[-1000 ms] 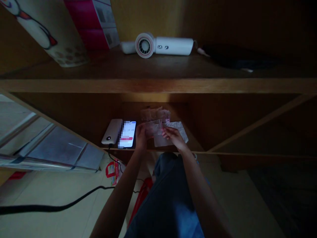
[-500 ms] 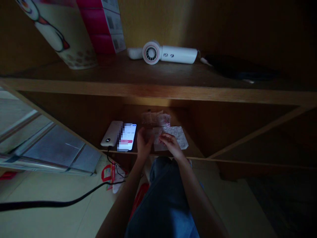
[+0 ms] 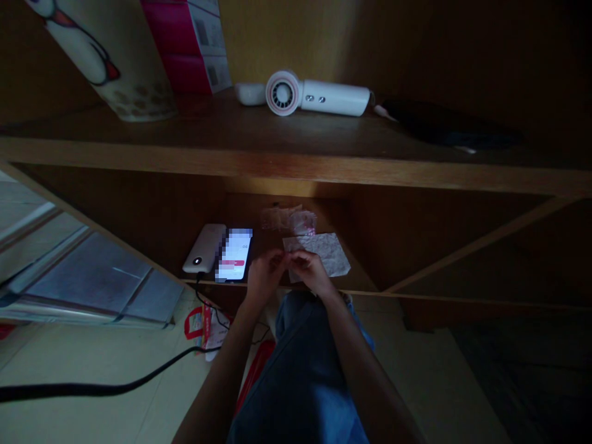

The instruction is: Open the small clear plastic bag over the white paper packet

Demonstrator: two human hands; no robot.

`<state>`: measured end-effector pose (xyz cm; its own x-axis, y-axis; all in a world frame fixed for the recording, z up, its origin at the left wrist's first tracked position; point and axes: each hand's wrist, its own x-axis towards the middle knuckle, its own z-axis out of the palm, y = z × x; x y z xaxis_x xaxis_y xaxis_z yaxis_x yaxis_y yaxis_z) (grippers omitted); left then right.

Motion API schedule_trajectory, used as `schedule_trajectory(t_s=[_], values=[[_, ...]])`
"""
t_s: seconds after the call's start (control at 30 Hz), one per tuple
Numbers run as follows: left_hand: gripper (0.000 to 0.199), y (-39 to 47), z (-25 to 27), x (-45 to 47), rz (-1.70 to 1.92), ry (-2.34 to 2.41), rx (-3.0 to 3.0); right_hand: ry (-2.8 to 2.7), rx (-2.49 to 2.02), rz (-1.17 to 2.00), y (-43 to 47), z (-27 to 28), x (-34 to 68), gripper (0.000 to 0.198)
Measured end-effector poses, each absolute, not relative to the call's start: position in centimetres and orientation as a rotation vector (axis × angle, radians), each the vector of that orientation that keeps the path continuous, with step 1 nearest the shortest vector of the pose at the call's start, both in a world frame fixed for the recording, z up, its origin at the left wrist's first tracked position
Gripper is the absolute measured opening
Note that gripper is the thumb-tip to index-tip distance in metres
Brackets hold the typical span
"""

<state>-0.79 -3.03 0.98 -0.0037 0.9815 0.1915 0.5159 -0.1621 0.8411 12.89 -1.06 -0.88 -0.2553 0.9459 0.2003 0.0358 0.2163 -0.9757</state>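
Observation:
My left hand (image 3: 266, 272) and my right hand (image 3: 311, 269) meet over the lower shelf with fingertips pinched close together. What they hold between them is too small and dim to name. Under and beside my right hand lies a whitish, crinkled sheet (image 3: 330, 253). Several small clear plastic bags (image 3: 282, 217) lie in a pile behind it, some with pinkish contents. To the left of my left hand rests a phone (image 3: 235, 254) with its screen lit and partly blurred out.
A white power bank (image 3: 203, 250) with a black cable (image 3: 152, 370) sits beside the phone. The upper shelf (image 3: 296, 163) overhangs my hands and carries a white handheld fan (image 3: 333, 97), a large cup (image 3: 139, 80), pink boxes (image 3: 185, 71) and a dark flat item (image 3: 453, 126).
My left hand has come toward my right hand, and its fingers have closed to a pinch. My right hand has shifted slightly down and left. The view has tilted a little.

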Motion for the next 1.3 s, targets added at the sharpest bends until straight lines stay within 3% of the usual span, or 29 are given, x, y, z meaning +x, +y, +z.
schedule_trajectory(t_s=[0.2,0.53,0.63,0.77,0.97,1.3], values=[[0.029,-3.5,1.4,-1.3,0.971,1.601,1.856,-1.651,-1.011,1.075,-1.4,-0.3,13.1,0.02],[0.022,-4.0,3.0,-0.7,0.728,1.991,2.272,-1.71,-1.425,0.405,-2.4,0.7,12.3,0.013],[0.021,-4.1,2.8,-0.8,0.784,1.996,2.264,-1.624,-1.464,0.339,-2.2,0.7,12.9,0.014],[0.025,-4.1,2.1,-1.2,0.964,1.811,2.176,-1.538,-1.465,0.44,-2.1,0.4,13.2,0.017],[0.024,-3.2,-0.5,-1.3,1.403,1.647,1.586,-1.421,-1.199,0.725,-1.8,0.1,12.9,0.018],[0.04,-2.2,-3.5,-1.0,1.346,1.281,1.012,-1.229,-0.97,1.175,-1.2,-0.1,13.3,0.019]])
